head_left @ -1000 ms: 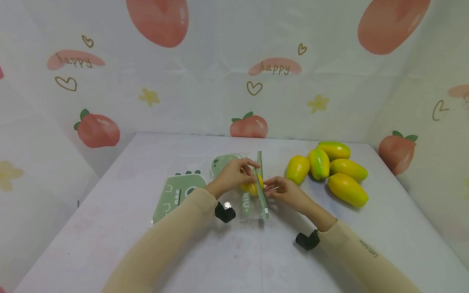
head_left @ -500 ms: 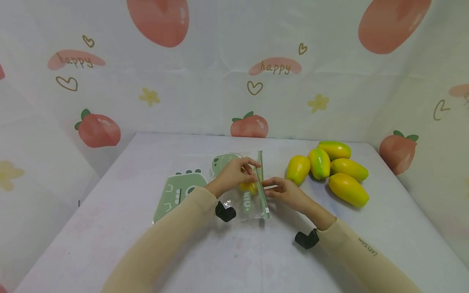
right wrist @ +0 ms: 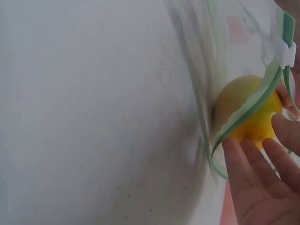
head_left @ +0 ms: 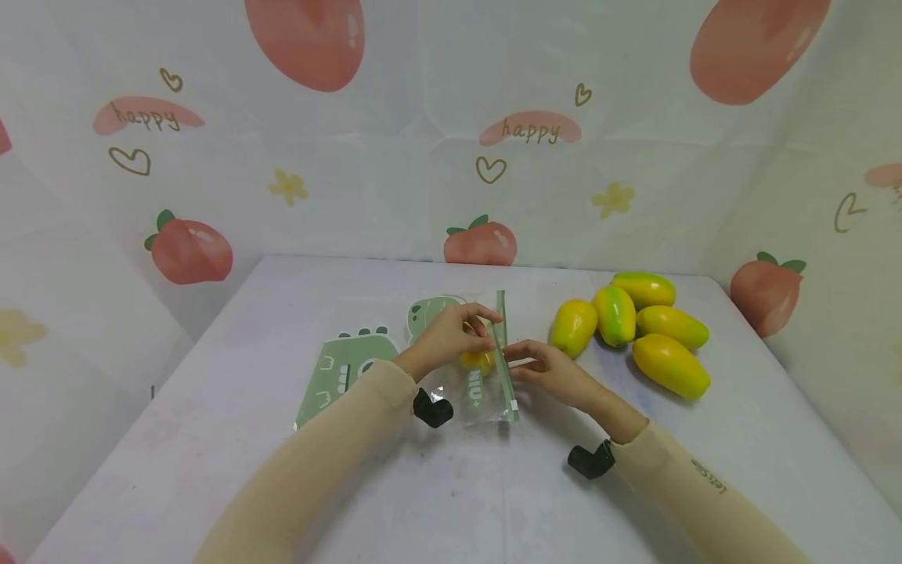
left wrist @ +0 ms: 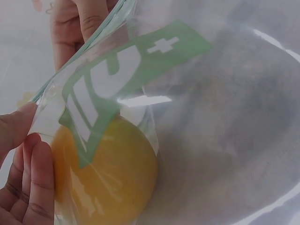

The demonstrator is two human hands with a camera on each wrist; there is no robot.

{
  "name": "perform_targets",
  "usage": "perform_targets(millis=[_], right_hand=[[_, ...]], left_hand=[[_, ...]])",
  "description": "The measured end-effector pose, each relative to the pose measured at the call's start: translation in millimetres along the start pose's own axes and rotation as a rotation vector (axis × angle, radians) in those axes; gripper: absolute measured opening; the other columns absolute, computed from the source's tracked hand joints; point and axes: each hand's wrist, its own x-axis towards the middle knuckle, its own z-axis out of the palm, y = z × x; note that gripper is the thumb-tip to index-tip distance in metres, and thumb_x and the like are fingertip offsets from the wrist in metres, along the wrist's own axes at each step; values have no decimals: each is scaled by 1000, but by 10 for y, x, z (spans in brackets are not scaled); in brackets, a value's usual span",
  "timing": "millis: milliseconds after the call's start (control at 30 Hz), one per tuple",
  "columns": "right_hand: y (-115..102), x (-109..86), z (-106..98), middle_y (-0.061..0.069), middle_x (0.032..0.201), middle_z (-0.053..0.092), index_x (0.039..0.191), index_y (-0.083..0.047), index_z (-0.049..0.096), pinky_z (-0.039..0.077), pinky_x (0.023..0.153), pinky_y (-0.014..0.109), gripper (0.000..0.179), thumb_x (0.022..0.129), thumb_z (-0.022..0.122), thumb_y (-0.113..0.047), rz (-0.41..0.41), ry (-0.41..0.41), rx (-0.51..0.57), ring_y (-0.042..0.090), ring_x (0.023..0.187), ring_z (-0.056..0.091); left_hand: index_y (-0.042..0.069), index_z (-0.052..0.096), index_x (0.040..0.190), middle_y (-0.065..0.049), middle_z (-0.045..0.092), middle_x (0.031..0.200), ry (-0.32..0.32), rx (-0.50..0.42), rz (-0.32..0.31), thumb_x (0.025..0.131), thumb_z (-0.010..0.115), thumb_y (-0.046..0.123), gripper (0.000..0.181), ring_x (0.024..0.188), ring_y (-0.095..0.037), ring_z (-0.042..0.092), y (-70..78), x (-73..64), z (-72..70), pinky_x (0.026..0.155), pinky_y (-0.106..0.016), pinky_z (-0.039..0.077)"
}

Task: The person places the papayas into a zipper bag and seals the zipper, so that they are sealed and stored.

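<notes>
Left fingers (left wrist: 42,173) pinch the bag (head_left: 474,388), right fingers (right wrist: 238,164) spread; only head view shows loose mangoes (head_left: 615,316).

White backdrop (head_left: 395,204) printed with peaches (head_left: 192,251) and flowers (head_left: 289,186) encloses the pale tabletop (head_left: 451,509) at rear and both sides.

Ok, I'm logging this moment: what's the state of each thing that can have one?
Clear plastic bag with green zip strip: mouth open.
White plastic slider: at the strip's near end.
Single yellow oval fruit: inside, near the mouth.
Five yellow-green oval fruits: loose, grouped on the table.
Green cartoon-printed piece: lying flat, partly hidden.
Left hand: pinches the bag's edge.
Right hand: fingers extended at the bag's mouth.
</notes>
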Motion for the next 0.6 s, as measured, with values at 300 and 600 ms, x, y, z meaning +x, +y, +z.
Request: perform_targets(millis=[300,600], right_hand=[[-27,-36,-37,21,134,54,135,1,49,45,100,51,42,97,58,-18,-32,11,4,38,120,58],[-64,-113,-185,25,138,48,136,3,45,49,97,40,44,98,56,-18,-67,69,44,41,122,55]], left_hand=[[12,69,112,-5,58,83,15,-8,13,81,77,7,32,70,-18,57,4,-19,-4,61,-21,47],[13,69,112,-5,58,84,9,-4,-2,81,77,7,33,71,-17,57,6,-17,-4,61,-21,47]])
